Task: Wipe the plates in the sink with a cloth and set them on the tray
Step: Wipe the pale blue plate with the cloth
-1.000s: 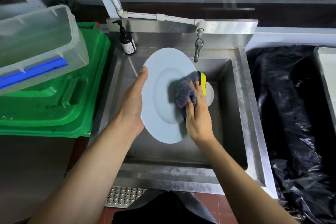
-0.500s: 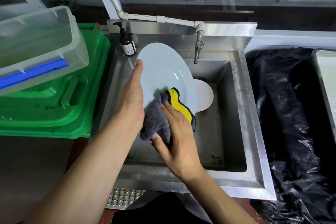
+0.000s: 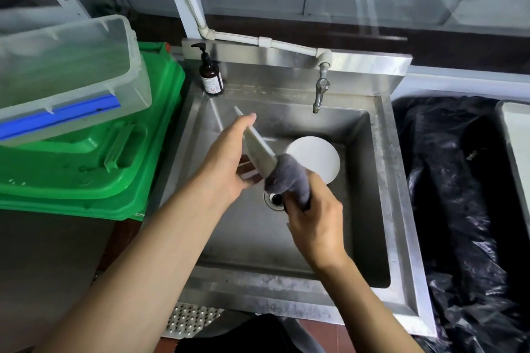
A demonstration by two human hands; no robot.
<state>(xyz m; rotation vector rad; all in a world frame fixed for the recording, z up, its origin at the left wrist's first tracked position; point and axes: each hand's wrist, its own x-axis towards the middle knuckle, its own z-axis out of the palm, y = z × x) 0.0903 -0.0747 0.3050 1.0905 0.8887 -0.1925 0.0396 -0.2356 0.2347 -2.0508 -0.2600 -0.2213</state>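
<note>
Over the steel sink [image 3: 381, 180], my left hand [image 3: 226, 163] grips a pale blue plate [image 3: 258, 149] by its rim. The plate is turned nearly edge-on to the camera. My right hand [image 3: 315, 223] holds a grey cloth [image 3: 286, 178] bunched around the plate's lower edge. A smaller white plate [image 3: 318, 157] lies flat in the sink basin behind the cloth. The drain [image 3: 274, 199] shows just below the cloth.
A tap [image 3: 320, 89] hangs over the back of the basin, with a brown pump bottle [image 3: 210, 74] at the back left corner. Green trays [image 3: 94, 160] and a clear plastic box [image 3: 68, 71] are stacked at left. A black-bagged bin [image 3: 459, 195] stands at right.
The plate has turned from facing the camera to nearly edge-on. My right hand with the cloth has moved to the plate's lower edge, and the cloth's yellow side is now hidden.
</note>
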